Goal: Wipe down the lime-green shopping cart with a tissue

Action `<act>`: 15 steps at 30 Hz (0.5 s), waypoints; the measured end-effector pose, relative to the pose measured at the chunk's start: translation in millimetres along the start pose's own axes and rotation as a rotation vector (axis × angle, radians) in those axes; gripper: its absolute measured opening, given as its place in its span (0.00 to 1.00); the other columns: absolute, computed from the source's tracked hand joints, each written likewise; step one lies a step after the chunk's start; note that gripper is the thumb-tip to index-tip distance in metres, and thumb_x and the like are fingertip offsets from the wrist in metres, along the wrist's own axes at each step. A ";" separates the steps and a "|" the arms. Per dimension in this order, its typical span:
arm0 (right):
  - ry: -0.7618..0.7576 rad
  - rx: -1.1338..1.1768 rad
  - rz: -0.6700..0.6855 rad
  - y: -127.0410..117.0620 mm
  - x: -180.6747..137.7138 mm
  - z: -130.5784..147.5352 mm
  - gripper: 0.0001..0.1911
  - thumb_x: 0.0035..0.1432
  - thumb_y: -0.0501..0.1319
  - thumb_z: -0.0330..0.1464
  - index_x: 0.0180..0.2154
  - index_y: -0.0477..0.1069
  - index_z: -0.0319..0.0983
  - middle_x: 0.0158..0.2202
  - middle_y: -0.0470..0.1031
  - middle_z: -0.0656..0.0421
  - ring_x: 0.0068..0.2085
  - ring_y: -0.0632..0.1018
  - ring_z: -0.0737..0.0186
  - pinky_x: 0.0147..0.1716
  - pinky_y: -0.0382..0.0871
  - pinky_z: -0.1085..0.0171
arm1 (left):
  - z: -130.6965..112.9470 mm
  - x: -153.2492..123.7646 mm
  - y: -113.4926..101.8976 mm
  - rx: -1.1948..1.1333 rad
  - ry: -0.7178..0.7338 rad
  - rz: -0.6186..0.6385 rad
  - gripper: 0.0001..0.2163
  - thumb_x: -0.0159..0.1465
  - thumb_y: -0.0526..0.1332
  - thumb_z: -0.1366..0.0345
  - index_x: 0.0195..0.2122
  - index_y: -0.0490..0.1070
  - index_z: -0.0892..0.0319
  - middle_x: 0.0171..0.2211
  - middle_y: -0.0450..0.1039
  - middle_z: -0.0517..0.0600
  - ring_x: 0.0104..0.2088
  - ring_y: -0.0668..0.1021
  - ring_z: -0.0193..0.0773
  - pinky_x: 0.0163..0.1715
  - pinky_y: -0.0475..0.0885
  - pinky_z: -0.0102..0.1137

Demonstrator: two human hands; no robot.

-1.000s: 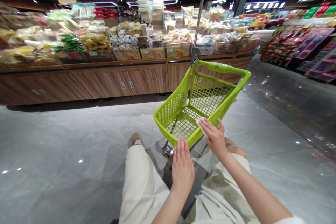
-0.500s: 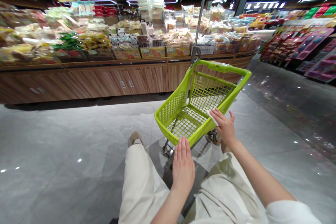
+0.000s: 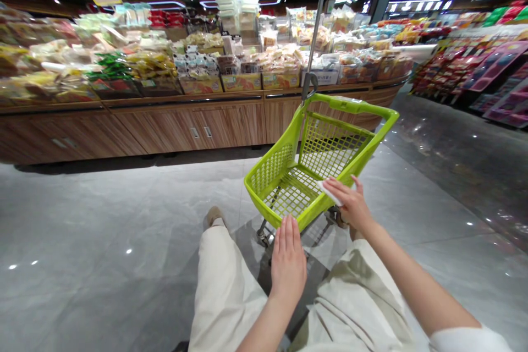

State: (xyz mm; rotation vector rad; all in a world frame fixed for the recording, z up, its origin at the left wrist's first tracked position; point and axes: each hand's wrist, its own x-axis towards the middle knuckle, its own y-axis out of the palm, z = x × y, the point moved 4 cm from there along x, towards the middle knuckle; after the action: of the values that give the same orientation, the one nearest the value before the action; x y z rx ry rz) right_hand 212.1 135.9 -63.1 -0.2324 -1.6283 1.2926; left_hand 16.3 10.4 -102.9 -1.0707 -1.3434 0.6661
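A lime-green shopping cart [image 3: 284,210] with lattice sides stands in front of me, its basket showing no goods. My left hand [image 3: 290,256] rests at the near end of its rim, fingers straight and side by side, holding nothing. On the right-hand rim, my right hand [image 3: 348,202] presses a folded white wipe [image 3: 329,192] under its fingers, the thumb raised. Part of the wipe is hidden beneath that hand.
Behind the cart runs a wooden display counter [image 3: 231,124] heaped with packaged food. A grey pole [image 3: 318,22] rises at the cart's far left corner. My legs [image 3: 225,286] flank the cart's near end. More shelves [image 3: 449,66] stand at the right.
My right hand has slid the wipe a little along the right rim, toward the left in view. My left hand stays at the near rim. The view has shifted slightly.
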 end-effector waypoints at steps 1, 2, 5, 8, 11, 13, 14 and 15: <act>0.052 -0.035 -0.024 -1.8 2.3 -13.4 0.42 0.48 0.50 0.19 0.65 0.57 0.50 0.60 0.70 0.59 0.61 0.70 0.57 0.65 0.39 0.44 | -1.0 0.1 0.1 -0.006 -0.005 -0.010 0.36 0.63 0.55 0.71 0.69 0.38 0.70 0.68 0.50 0.64 0.68 0.54 0.51 0.65 0.59 0.45; 0.101 -0.065 -0.048 -2.9 3.6 -20.1 0.42 0.48 0.51 0.19 0.64 0.57 0.50 0.60 0.70 0.58 0.61 0.70 0.56 0.65 0.39 0.43 | -2.0 0.1 0.4 -0.011 -0.010 -0.020 0.37 0.63 0.55 0.72 0.70 0.37 0.69 0.68 0.51 0.64 0.68 0.54 0.51 0.65 0.59 0.46; 0.169 -0.098 -0.087 -0.6 0.5 4.3 0.43 0.48 0.51 0.18 0.65 0.56 0.47 0.60 0.70 0.56 0.62 0.69 0.53 0.65 0.38 0.42 | -4.4 0.1 1.8 -0.015 -0.027 -0.037 0.36 0.63 0.54 0.72 0.70 0.37 0.69 0.68 0.51 0.64 0.68 0.54 0.50 0.64 0.60 0.46; 0.048 -0.010 -0.048 7.4 -9.7 70.3 0.43 0.48 0.49 0.17 0.66 0.54 0.45 0.61 0.68 0.55 0.62 0.69 0.56 0.66 0.36 0.45 | -4.0 0.1 2.4 -0.003 -0.038 -0.036 0.35 0.63 0.53 0.71 0.70 0.38 0.69 0.68 0.51 0.64 0.68 0.54 0.51 0.64 0.60 0.46; -0.115 0.087 -0.003 11.2 -18.6 114.2 0.42 0.51 0.49 0.17 0.67 0.52 0.44 0.61 0.69 0.55 0.63 0.68 0.59 0.66 0.37 0.48 | -1.4 0.0 1.4 0.014 -0.026 -0.022 0.35 0.62 0.54 0.72 0.69 0.40 0.70 0.68 0.51 0.63 0.69 0.53 0.50 0.65 0.59 0.45; -0.190 0.109 0.013 9.7 -18.8 110.1 0.40 0.53 0.49 0.17 0.67 0.52 0.44 0.60 0.70 0.56 0.62 0.68 0.60 0.66 0.35 0.48 | 0.1 -0.1 0.2 0.020 -0.007 -0.012 0.35 0.62 0.54 0.72 0.69 0.41 0.70 0.69 0.51 0.62 0.69 0.53 0.50 0.65 0.58 0.44; -0.204 0.106 0.014 7.9 -16.9 97.8 0.39 0.54 0.49 0.18 0.66 0.52 0.45 0.60 0.70 0.56 0.62 0.69 0.60 0.66 0.34 0.48 | 0.5 -0.2 -0.4 0.020 0.002 -0.008 0.35 0.63 0.54 0.71 0.69 0.41 0.70 0.68 0.51 0.63 0.69 0.53 0.50 0.65 0.58 0.44; -0.197 0.094 0.010 5.6 -13.8 80.5 0.39 0.55 0.49 0.18 0.66 0.53 0.46 0.59 0.71 0.57 0.61 0.70 0.60 0.66 0.34 0.48 | 0.7 -0.2 -0.9 0.019 0.009 -0.003 0.35 0.63 0.54 0.71 0.69 0.42 0.71 0.68 0.50 0.63 0.69 0.54 0.50 0.65 0.58 0.44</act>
State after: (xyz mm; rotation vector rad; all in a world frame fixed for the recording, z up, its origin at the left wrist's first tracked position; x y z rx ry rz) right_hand 153.8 78.8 -69.6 -0.0572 -1.7272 1.4322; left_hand 15.4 10.0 -102.3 -1.0549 -1.3284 0.6694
